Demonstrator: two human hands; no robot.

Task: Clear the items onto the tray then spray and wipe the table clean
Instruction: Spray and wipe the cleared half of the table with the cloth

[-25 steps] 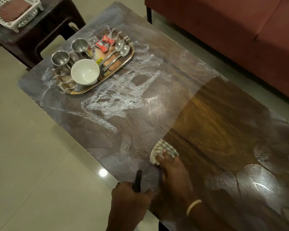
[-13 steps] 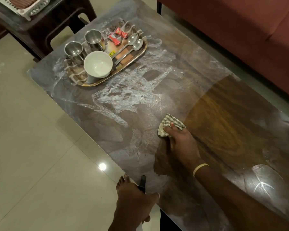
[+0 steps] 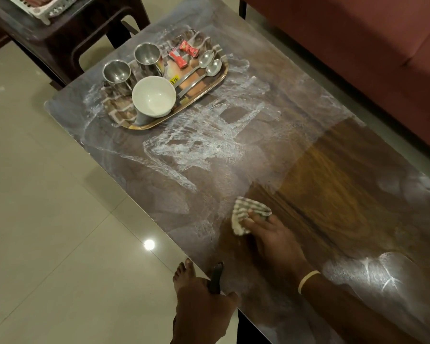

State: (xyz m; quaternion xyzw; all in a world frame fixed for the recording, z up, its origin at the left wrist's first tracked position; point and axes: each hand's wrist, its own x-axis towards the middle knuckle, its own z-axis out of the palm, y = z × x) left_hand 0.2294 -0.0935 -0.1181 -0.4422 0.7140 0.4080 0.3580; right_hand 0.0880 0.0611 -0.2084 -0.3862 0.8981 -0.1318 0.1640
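Nearest you, your left hand (image 3: 204,301) is closed around a dark object (image 3: 215,278), only partly visible, at the near edge of the tabletop (image 3: 179,194); what the object is cannot be told. Just beyond, your right hand (image 3: 276,240), a pale band (image 3: 308,281) at its wrist, lies flat with fingers (image 3: 252,220) extended, pressing a striped cloth (image 3: 248,214) against the tabletop. The cloth sits at the boundary between a clear brown patch to its right and a hazy, white-streaked area to its left. Further white smears cover the middle of the tabletop and a patch at the near right. At the far end stands a metal tray (image 3: 210,86) holding a white bowl (image 3: 154,96), two steel cups (image 3: 117,74) (image 3: 148,58), two spoons (image 3: 201,64) (image 3: 207,72) side by side, and two red wrappers (image 3: 177,58) (image 3: 189,49). Beyond the tabletop, a dark stool (image 3: 67,33) carries a white basket (image 3: 47,7); a red sofa (image 3: 358,50) runs along the right.
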